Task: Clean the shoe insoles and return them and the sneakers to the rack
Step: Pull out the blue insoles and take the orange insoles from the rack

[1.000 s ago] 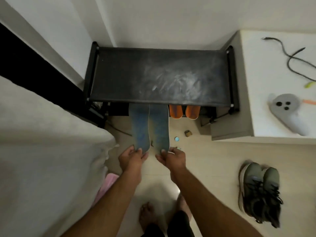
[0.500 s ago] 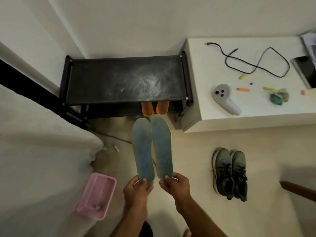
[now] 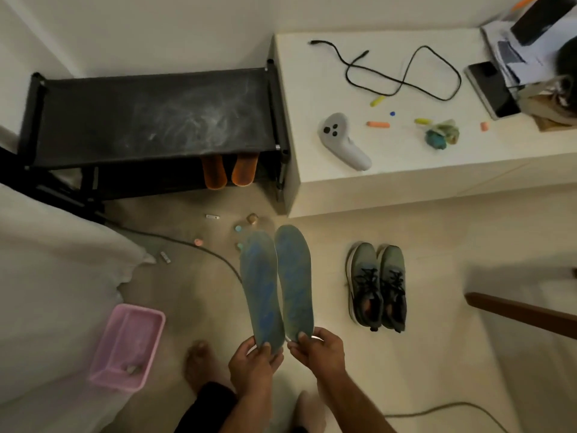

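Head view: the left hand (image 3: 253,367) pinches the heel of the left insole (image 3: 260,292) and the right hand (image 3: 317,350) pinches the heel of the right insole (image 3: 295,281), fingers closed on each, toes pointing away above the floor. The insoles appear light, thin and flexible, so hold them at the stiffer heel. The sneakers (image 3: 377,287) stand on the floor just right of them, well apart from the rack (image 3: 150,120).
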